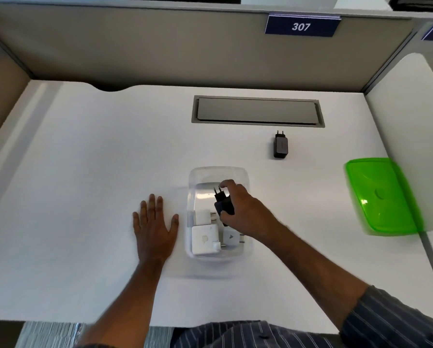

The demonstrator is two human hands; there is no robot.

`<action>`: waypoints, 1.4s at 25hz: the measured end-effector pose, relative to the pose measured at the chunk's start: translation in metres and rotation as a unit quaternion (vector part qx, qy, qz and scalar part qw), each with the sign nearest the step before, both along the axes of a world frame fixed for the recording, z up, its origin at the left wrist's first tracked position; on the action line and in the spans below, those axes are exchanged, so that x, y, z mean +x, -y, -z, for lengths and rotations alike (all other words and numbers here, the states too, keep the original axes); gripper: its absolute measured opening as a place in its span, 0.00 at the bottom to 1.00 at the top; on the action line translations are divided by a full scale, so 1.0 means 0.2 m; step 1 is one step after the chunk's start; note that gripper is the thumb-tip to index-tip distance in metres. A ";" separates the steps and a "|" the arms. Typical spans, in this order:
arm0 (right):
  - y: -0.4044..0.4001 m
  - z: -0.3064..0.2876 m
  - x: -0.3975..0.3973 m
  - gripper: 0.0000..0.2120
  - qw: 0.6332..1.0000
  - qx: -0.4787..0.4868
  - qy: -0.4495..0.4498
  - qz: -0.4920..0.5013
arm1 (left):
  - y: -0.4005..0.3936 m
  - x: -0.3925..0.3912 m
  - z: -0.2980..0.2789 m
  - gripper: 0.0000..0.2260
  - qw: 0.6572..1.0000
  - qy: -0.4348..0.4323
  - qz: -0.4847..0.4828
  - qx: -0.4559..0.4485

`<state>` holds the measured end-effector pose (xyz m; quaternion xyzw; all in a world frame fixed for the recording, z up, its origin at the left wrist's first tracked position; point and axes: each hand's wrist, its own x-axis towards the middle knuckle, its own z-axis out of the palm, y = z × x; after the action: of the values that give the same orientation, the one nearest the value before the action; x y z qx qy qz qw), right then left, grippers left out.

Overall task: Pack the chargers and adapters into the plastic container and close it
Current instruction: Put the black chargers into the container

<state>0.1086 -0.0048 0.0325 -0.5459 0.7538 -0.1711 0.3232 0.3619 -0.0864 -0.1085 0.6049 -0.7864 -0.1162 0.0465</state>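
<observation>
The right hand [243,209] clenched a black charger [223,202], prongs pointing away, over the clear container [245,177] holding three white adapters [205,238]. The left hand [155,227] lay flat, released, on the desk [84,172].

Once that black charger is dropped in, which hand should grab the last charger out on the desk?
Probably the right hand: the loose black charger lies beyond the container on its side, while the left hand rests flat left of it.
</observation>
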 end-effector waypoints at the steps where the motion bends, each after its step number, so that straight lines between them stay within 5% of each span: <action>1: 0.03 0.02 0.01 0.29 0.998 0.021 -0.046 -0.023 | 0.00 0.00 0.00 0.32 1.000 -0.004 0.002 0.002; 4: 0.11 0.10 0.05 0.25 0.985 0.064 -0.140 -0.082 | 0.00 0.01 0.00 0.32 1.000 -0.008 0.001 0.000; 17: 0.18 0.26 0.08 0.11 0.950 0.122 -0.259 -0.127 | 0.00 0.00 -0.01 0.32 1.000 -0.018 -0.003 0.002; 24: 0.19 0.13 0.02 0.06 0.949 0.051 -0.280 -0.139 | 0.01 0.02 0.00 0.32 1.000 -0.021 0.002 0.004; 30: 0.23 -0.11 -0.21 0.09 0.986 -0.081 -0.140 0.029 | 0.01 0.01 -0.01 0.33 1.000 -0.023 0.005 0.010; 35: 0.23 0.06 -0.55 0.06 0.974 -0.110 -0.091 0.175 | 0.00 0.01 -0.02 0.33 1.000 -0.028 0.002 0.011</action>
<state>-0.0008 -0.0500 0.0208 -0.4506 0.8408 -0.2564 0.1560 0.3632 -0.0863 -0.1054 0.6000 -0.7849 -0.1417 0.0613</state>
